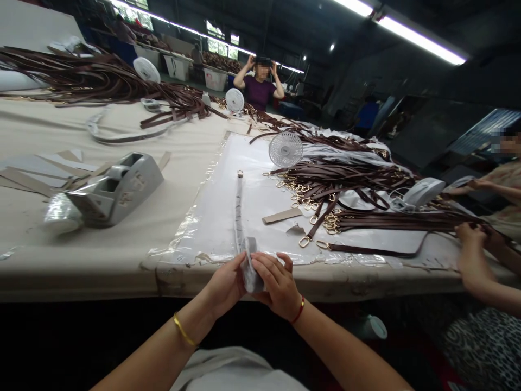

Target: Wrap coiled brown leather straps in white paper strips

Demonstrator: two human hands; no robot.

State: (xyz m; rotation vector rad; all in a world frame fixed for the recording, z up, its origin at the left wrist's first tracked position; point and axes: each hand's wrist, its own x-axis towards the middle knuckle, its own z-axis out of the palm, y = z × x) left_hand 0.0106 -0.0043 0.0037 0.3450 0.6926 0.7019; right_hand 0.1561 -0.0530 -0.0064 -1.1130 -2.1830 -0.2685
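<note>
A strap wrapped in clear plastic [239, 212] runs straight along the white sheet, with a gold metal clasp [240, 174] at its far end. Its near end is wound into a flat coil [253, 277] at the table's front edge. From one side my left hand [226, 283] is closed on the coil, thumb along its upper edge. My right hand [279, 282] presses the other side, fingers bent over the coil. Brown leather straps [366, 221] with gold clasps lie to the right, and a loose tan strip [281, 216] is between them and the wrapped strap.
A grey tape dispenser [122, 190] stands at left beside a clear tape roll [63, 214] and cardboard strips [28, 179]. A small white fan [285, 149] is ahead. At right, a co-worker's hand [472, 244] holds brown straps. Another person [260, 89] is across the table.
</note>
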